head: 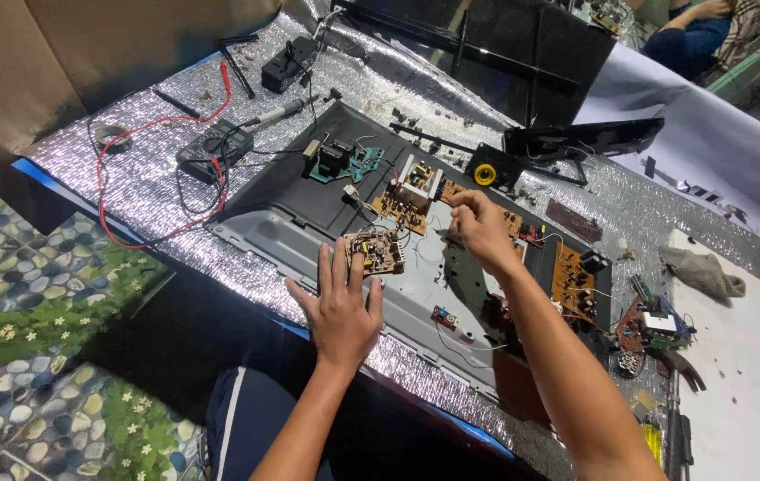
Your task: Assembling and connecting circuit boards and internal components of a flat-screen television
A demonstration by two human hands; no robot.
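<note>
left hand (341,312) flat, fingers spread, touching small circuit board (376,251); right hand (479,230) pinched at wiring on chassis (308,209). boards loose, disassembly seems partway.

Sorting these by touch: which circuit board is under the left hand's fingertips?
The small tan board at the left hand's fingertips; the teal board and the white-topped board lie farther up the grey panel.

Left hand (341,312) flat beside small circuit board (376,250), right hand (479,231) over grey chassis (415,285)
</note>
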